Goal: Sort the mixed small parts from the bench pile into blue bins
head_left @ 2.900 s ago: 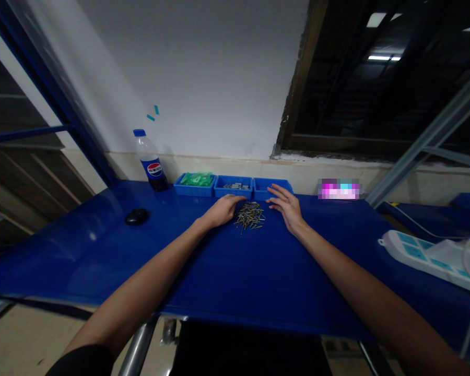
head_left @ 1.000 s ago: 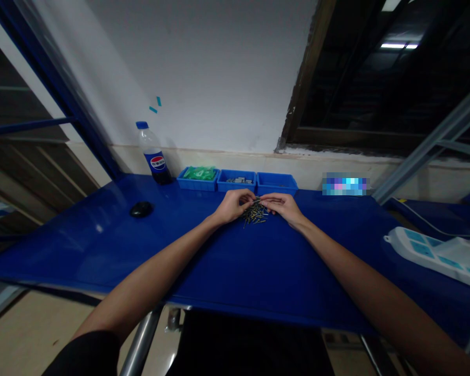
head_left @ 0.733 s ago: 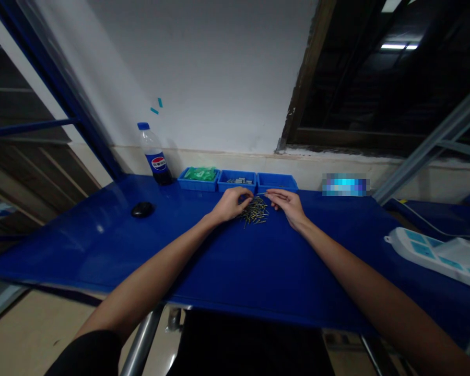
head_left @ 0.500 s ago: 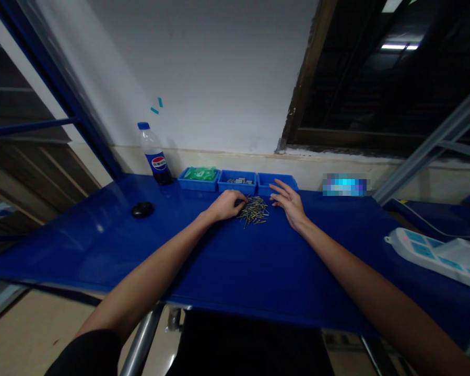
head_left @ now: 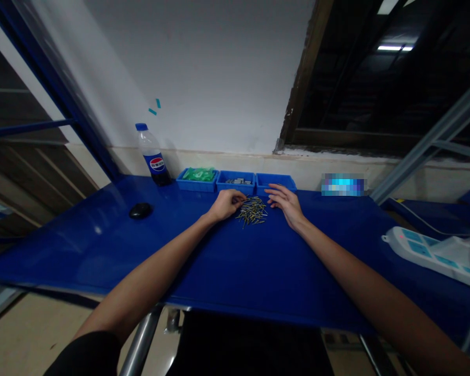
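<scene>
A loose pile of thin gold and silver metal pins, like screws or nails (head_left: 252,211), lies on the blue table (head_left: 235,271). At the pile's left edge, my left hand (head_left: 225,204) has its fingers curled in and closed; whatever the tips hold is too small to make out. My right hand (head_left: 288,206) is just right of the pile, fingers stretched and apart, holding nothing. Behind it stands a blue bin (head_left: 266,180), partly covered by the fingers. The middle blue bin (head_left: 224,187) contains small silvery metal pieces.
The left blue bin (head_left: 194,186) holds green plastic packets (head_left: 199,174). A cola bottle (head_left: 153,159) stands beside it, and a black rounded object (head_left: 140,210) lies in front. Far right are a white power strip (head_left: 426,253) and a blurred-out bright item (head_left: 343,185) by the wall.
My right hand has lowered slightly and its fingers have drawn a little closer together. My left hand stays at the pile's left edge. The view has shifted slightly.
</scene>
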Demonstrator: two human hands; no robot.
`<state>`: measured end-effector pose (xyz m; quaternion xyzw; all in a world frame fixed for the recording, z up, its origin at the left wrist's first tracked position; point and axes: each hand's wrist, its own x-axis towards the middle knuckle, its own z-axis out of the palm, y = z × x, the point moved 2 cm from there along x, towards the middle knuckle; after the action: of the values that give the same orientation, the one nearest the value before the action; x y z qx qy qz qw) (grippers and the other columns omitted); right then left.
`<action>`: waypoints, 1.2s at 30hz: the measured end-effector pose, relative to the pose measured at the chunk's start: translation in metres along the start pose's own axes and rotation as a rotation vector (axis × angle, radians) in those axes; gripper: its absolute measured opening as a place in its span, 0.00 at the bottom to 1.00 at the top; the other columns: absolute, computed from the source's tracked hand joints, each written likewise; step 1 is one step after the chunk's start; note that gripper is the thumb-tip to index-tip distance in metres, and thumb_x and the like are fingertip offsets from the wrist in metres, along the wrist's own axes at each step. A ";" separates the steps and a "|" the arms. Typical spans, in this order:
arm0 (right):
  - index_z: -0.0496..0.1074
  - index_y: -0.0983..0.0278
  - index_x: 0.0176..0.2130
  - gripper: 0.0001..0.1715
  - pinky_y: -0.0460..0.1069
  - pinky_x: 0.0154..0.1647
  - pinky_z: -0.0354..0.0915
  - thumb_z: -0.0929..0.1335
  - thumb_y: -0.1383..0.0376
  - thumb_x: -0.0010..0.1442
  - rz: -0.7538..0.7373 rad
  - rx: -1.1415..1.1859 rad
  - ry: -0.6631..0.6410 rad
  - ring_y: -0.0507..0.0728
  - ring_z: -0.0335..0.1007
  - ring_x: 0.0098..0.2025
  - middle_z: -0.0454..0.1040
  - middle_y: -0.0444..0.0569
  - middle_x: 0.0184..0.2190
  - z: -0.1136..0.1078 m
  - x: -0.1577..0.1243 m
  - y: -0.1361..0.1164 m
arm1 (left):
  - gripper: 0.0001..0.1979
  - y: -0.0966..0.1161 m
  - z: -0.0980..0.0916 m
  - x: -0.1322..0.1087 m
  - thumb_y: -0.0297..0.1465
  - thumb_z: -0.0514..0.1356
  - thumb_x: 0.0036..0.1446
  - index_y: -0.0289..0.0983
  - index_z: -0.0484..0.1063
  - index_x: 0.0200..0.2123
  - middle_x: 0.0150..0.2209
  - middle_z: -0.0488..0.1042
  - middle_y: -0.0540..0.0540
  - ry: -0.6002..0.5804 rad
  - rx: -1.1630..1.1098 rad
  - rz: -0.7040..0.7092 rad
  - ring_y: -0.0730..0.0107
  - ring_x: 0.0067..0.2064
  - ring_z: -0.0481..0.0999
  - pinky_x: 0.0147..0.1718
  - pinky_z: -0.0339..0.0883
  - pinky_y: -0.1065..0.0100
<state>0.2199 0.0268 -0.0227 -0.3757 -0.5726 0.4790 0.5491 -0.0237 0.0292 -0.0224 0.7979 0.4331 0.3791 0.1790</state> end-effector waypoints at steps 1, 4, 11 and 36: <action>0.77 0.58 0.52 0.28 0.50 0.33 0.68 0.76 0.60 0.51 0.000 0.002 -0.001 0.55 0.76 0.34 0.82 0.51 0.49 0.000 0.000 0.000 | 0.13 0.001 0.000 0.000 0.18 0.64 0.54 0.32 0.82 0.42 0.39 0.84 0.42 0.026 -0.030 -0.013 0.66 0.38 0.83 0.42 0.78 0.65; 0.78 0.58 0.52 0.27 0.50 0.32 0.68 0.76 0.60 0.51 -0.003 -0.005 -0.008 0.54 0.75 0.33 0.83 0.51 0.47 0.000 0.000 0.000 | 0.13 0.006 -0.001 0.001 0.19 0.65 0.55 0.32 0.81 0.44 0.41 0.83 0.41 0.101 -0.145 -0.034 0.66 0.39 0.83 0.45 0.79 0.63; 0.81 0.60 0.48 0.24 0.49 0.31 0.66 0.76 0.58 0.52 -0.001 -0.125 -0.154 0.55 0.75 0.31 0.84 0.49 0.37 0.008 -0.004 -0.004 | 0.16 0.014 0.005 0.001 0.23 0.67 0.56 0.31 0.78 0.49 0.41 0.82 0.40 0.105 -0.372 -0.003 0.68 0.38 0.84 0.44 0.81 0.64; 0.77 0.56 0.58 0.34 0.49 0.30 0.67 0.76 0.60 0.52 -0.074 -0.024 -0.048 0.57 0.77 0.38 0.75 0.54 0.61 0.000 0.000 0.001 | 0.13 0.031 -0.027 -0.002 0.32 0.60 0.63 0.38 0.79 0.49 0.49 0.80 0.40 -0.069 0.421 0.124 0.57 0.51 0.79 0.52 0.73 0.58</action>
<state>0.2200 0.0273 -0.0233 -0.3492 -0.6048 0.4602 0.5482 -0.0280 0.0097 0.0133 0.8553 0.4464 0.2629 -0.0005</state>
